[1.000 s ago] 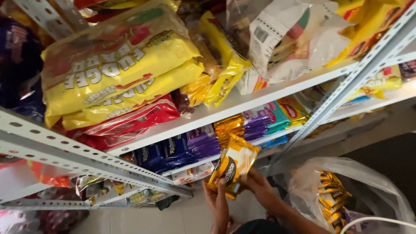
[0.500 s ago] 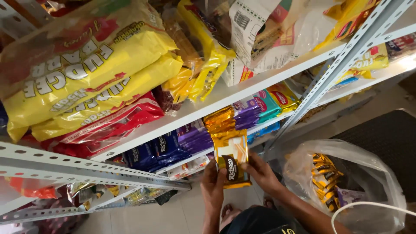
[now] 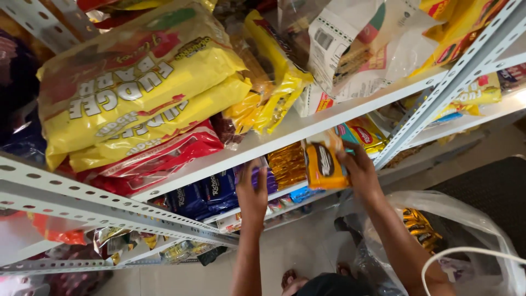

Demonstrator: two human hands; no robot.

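Observation:
My right hand (image 3: 359, 170) grips an orange snack packet (image 3: 324, 163) with a dark round biscuit picture, held just under the white shelf board (image 3: 329, 118). My left hand (image 3: 253, 189) reaches onto the lower shelf and touches purple packets (image 3: 269, 180), beside a stack of golden-orange packets (image 3: 287, 163) and dark blue packs (image 3: 200, 192).
Large yellow bags (image 3: 137, 93) and red bags (image 3: 156, 159) fill the upper shelf. Slotted grey metal uprights (image 3: 438, 98) frame the rack, with another rail (image 3: 109, 211) at the left. A clear plastic bag (image 3: 444, 230) with gold packets rests on the floor at the right. My feet show below.
Both hands have risen from below the shelves. The right hand lifted the orange packet up to the lower shelf opening; the left let go of it and reached onto the shelf.

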